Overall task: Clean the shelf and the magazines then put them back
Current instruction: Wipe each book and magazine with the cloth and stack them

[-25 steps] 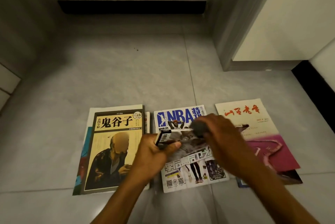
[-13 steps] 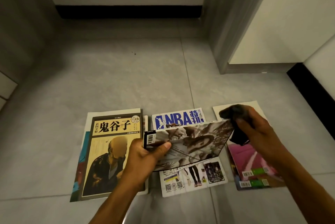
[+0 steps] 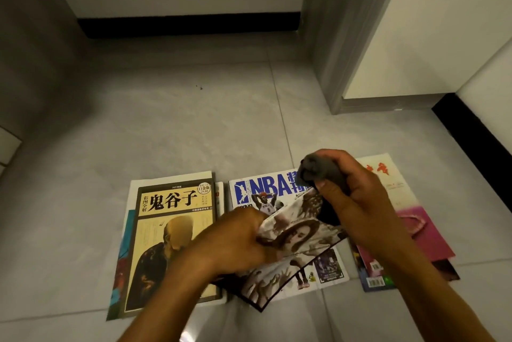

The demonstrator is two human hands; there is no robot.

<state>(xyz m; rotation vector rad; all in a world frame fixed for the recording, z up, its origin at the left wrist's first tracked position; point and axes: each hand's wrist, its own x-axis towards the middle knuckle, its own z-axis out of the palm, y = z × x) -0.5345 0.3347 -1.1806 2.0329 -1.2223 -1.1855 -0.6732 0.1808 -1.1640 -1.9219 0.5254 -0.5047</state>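
1. A black-bordered magazine [image 3: 291, 233] is gripped at its left edge by the left hand [image 3: 235, 239], raised above the NBA magazine [image 3: 266, 189].
2. A grey cloth [image 3: 321, 171] is bunched in the right hand [image 3: 357, 203], at the held magazine's upper corner.
3. Other magazines are spread on the tiled floor [image 3: 180, 125].

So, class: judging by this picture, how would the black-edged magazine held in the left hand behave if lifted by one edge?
Probably floppy: the black-edged magazine curves where the left hand grips it. Likely light, since one hand holds it up. It may feel slick, though gloss is unclear.
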